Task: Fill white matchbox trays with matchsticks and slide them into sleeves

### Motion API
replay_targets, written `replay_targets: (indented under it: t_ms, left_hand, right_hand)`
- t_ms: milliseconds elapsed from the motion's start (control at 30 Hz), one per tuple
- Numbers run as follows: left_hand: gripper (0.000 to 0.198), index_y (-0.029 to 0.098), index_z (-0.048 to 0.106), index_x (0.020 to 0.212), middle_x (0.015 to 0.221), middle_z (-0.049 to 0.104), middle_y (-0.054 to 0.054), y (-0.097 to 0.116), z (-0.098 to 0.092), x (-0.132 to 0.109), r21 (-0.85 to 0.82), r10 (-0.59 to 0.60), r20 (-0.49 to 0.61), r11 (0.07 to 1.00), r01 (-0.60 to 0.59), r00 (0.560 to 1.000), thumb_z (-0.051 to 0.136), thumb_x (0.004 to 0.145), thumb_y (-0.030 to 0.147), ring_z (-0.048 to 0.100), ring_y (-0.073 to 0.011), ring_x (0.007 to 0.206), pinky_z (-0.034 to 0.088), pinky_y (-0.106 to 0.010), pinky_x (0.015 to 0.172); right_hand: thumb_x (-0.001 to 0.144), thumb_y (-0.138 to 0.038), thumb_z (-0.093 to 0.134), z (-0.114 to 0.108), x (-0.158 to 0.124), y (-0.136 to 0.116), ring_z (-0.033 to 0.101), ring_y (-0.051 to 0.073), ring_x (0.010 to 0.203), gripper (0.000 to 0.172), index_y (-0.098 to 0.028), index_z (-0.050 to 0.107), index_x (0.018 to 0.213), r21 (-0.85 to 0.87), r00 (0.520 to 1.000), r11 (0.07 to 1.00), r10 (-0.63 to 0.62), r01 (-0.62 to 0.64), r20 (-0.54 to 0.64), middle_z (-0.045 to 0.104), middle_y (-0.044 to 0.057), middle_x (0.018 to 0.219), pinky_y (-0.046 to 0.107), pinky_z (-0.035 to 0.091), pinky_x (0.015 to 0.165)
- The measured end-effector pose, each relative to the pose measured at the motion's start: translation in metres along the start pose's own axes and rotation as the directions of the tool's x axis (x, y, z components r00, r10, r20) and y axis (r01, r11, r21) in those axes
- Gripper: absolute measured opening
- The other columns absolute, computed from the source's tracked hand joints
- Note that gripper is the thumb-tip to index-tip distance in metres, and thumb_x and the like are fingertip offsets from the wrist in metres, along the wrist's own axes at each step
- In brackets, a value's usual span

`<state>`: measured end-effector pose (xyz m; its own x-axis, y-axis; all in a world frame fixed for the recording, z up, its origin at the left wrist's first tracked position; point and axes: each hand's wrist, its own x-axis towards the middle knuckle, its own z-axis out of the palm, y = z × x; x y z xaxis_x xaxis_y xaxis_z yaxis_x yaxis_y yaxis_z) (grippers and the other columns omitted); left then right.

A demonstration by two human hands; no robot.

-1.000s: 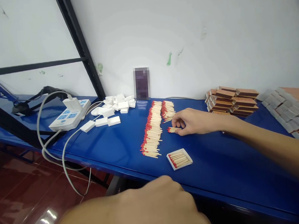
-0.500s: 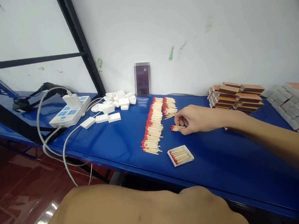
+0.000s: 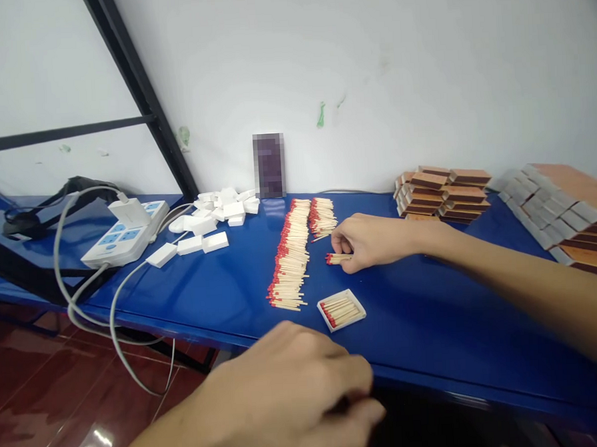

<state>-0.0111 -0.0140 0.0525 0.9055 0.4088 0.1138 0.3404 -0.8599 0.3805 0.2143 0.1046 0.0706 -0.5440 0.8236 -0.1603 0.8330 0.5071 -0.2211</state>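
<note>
My right hand point(image 3: 362, 242) is closed in a pinch on a small bundle of matches point(image 3: 336, 258), their red heads pointing left. It hovers just right of the long row of matches point(image 3: 291, 257) and below a shorter pile of matches point(image 3: 322, 217). Nearer to me lies a white matchbox tray point(image 3: 362, 315) with a layer of matches inside. My left hand point(image 3: 302, 390) is in front of the table edge, below the tray. Its fingers are loosely curled with a gap between thumb and forefinger, and I see nothing in it.
White empty trays point(image 3: 218, 211) lie heaped at the back left beside a power strip point(image 3: 124, 239) with white cables. Matchbox sleeves point(image 3: 442, 192) are stacked at the back right, with another stack point(image 3: 568, 209) farther right. A pixelated dark object point(image 3: 269, 165) leans on the wall.
My left hand has come into view, rising over the front of the table. The right hand keeps its pinch on the matches. The whole view has shifted slightly.
</note>
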Motion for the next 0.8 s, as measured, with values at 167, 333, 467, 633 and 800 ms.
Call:
replay_targets:
  t_ms: [167,333,467,633,800]
  left_hand:
    - [0.013,0.022,0.059,0.091,0.062,0.053,0.005,-0.019,0.001,-0.003,0.078,-0.254,-0.283,0.955,0.286,0.925,0.056,0.091,0.035,0.049,-0.0142,0.053,0.034,-0.027,0.054]
    - [0.036,0.021,0.059,0.115,0.060,0.055,0.004,-0.027,0.012,0.002,0.167,-0.308,-0.336,0.911,0.378,0.890,0.059,0.086,0.042,0.054,-0.0182,0.051,0.036,-0.028,0.053]
    - [0.045,0.020,0.059,0.120,0.070,0.066,-0.001,-0.031,0.022,0.003,0.203,-0.311,-0.382,0.891,0.407,0.870,0.063,0.082,0.044,0.062,-0.0220,0.056,0.043,-0.032,0.056]
    - [0.036,0.019,0.063,0.110,0.076,0.071,-0.003,-0.034,0.025,0.002,0.200,-0.280,-0.409,0.901,0.385,0.869,0.063,0.083,0.043,0.063,-0.0200,0.055,0.042,-0.029,0.054]
    - [0.032,0.021,0.064,0.108,0.076,0.072,-0.002,-0.035,0.025,0.001,0.203,-0.269,-0.412,0.904,0.376,0.871,0.062,0.085,0.043,0.063,-0.0198,0.055,0.041,-0.029,0.054]
  right_hand:
    - [0.066,-0.035,0.066,0.001,0.001,-0.001,0.050,0.014,0.058,0.018,-0.021,0.056,0.072,-0.024,1.000,0.999,-0.023,0.022,-0.007,0.060,0.000,0.065,0.028,0.032,0.051]
    - [0.066,-0.034,0.065,0.003,0.002,0.004,0.050,0.014,0.058,0.017,-0.022,0.055,0.071,0.018,0.999,0.999,-0.039,0.039,-0.010,0.058,-0.001,0.063,0.027,0.031,0.051]
    - [0.070,-0.036,0.063,0.003,0.000,0.005,0.051,0.014,0.059,0.017,-0.021,0.054,0.069,0.041,0.997,0.996,-0.076,0.077,-0.023,0.061,-0.001,0.065,0.028,0.032,0.053]
    - [0.070,-0.035,0.064,0.001,-0.001,0.004,0.052,0.014,0.060,0.018,-0.021,0.054,0.069,0.046,0.997,0.996,-0.076,0.076,-0.013,0.061,-0.001,0.066,0.027,0.033,0.053]
    - [0.067,-0.032,0.066,-0.001,0.000,0.004,0.052,0.013,0.060,0.016,-0.020,0.055,0.072,0.076,0.997,0.995,-0.072,0.071,0.012,0.061,-0.002,0.068,0.025,0.033,0.053]
